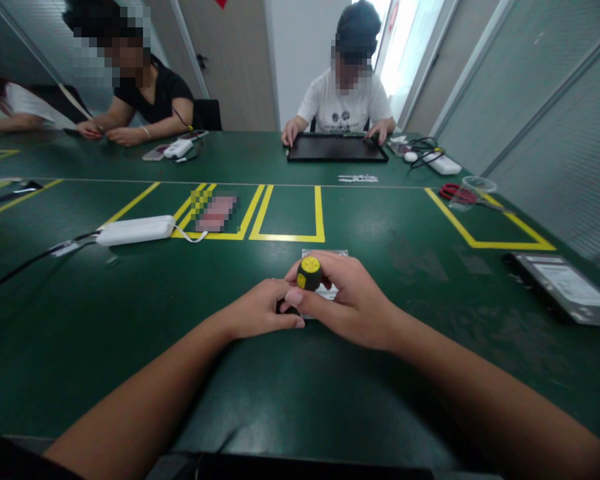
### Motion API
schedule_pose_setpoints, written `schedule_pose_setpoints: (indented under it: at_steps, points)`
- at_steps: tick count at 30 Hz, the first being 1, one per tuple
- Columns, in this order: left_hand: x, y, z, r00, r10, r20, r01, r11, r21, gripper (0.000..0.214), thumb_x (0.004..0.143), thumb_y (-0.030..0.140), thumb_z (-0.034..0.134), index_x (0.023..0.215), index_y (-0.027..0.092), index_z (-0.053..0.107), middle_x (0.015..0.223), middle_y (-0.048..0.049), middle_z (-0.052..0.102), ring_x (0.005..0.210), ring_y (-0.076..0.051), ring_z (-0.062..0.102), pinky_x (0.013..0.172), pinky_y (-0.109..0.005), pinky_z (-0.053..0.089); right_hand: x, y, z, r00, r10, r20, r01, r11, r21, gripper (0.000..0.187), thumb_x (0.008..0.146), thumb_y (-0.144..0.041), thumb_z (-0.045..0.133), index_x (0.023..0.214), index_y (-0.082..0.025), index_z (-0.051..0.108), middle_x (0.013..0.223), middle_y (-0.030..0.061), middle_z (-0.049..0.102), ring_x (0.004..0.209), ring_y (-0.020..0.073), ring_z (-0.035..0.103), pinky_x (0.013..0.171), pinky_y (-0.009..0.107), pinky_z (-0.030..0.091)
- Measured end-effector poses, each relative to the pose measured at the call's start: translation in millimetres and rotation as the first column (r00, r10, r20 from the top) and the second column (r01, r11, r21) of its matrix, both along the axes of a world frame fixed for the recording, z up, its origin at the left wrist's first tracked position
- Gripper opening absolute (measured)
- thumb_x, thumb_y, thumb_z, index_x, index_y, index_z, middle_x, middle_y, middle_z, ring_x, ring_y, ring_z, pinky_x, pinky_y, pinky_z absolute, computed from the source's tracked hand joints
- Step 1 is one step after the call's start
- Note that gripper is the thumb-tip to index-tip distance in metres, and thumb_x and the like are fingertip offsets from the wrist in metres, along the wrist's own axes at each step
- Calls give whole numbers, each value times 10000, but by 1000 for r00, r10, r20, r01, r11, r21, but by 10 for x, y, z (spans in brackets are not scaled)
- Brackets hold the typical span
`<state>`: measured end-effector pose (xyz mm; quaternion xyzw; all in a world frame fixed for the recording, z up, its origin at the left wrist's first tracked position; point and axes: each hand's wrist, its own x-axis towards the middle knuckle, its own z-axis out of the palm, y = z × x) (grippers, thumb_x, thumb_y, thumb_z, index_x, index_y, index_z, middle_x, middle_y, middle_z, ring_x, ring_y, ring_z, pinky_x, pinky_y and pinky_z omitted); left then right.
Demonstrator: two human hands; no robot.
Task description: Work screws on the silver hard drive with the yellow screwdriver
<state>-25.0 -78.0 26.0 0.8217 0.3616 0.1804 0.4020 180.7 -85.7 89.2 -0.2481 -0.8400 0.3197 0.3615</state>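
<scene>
My right hand [360, 300] is closed round a screwdriver, whose stubby black handle with a yellow end [309, 273] points up towards me. The shaft and tip are hidden by my fingers. Under the hand lies a flat silvery device with a pale label [327, 291], perhaps a hard drive; only its far edge and small patches show. My left hand [257, 310] is beside it on the left, touching the right hand's fingers. Its fingers curl round a small dark thing [286, 307], mostly covered, that I cannot make out.
A hard drive [565, 287] lies at the right. Beyond my hands are yellow tape outlines [287, 238], a white power strip [136, 230], a phone [217, 213], and a clear cup [473, 193] by red cable. Across the green table, one person handles a black panel [337, 148]; others sit left.
</scene>
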Motion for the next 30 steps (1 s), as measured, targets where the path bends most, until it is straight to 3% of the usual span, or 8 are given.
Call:
schedule_pose_setpoints:
  at_steps: [7,12,16,20,25,30]
  points:
    - [-10,23,-8,997,-23,-68,22,1000,-7,215,818,367,706,882,170,647,695,45,481,660,-119,480,643,-238,387,162,-30,279,990,-119,-70,125,989,82,217,925,-376,631,935,-159,649,853,15,647,752,112,571,676,256,436]
    - [-37,22,7,999,-28,-37,25,998,-61,224,816,340,715,939,157,673,706,44,505,657,-114,490,629,-237,369,274,-11,400,990,-130,56,116,973,200,192,884,-318,694,1001,-169,667,948,35,672,848,139,609,751,270,477]
    - [-42,16,20,999,-29,-25,27,997,-65,220,807,334,723,935,161,677,725,38,527,666,-114,502,641,-240,380,401,-5,386,973,-168,160,116,949,292,228,892,-315,682,1092,-206,673,1077,60,672,994,181,616,875,328,500]
    - [-25,11,42,999,-25,-44,23,999,-46,189,806,310,722,914,162,676,726,34,537,681,-117,508,653,-239,382,641,14,197,926,-313,211,225,907,355,235,887,-288,670,1109,-209,672,1127,84,660,1025,211,629,886,375,531]
    - [-19,20,42,997,-35,-62,33,999,-27,147,801,272,709,897,169,666,735,30,544,697,-123,513,668,-249,384,1003,95,-255,822,-468,325,305,844,442,274,870,-167,588,1130,-165,674,1188,135,640,1068,251,639,926,440,554]
    - [-35,37,38,995,-64,-81,66,998,21,173,734,99,610,886,170,655,734,32,542,700,-125,514,695,-257,397,1220,152,-582,727,-526,442,347,836,425,439,782,-49,508,1186,-115,665,1276,187,597,1163,297,615,1001,486,538]
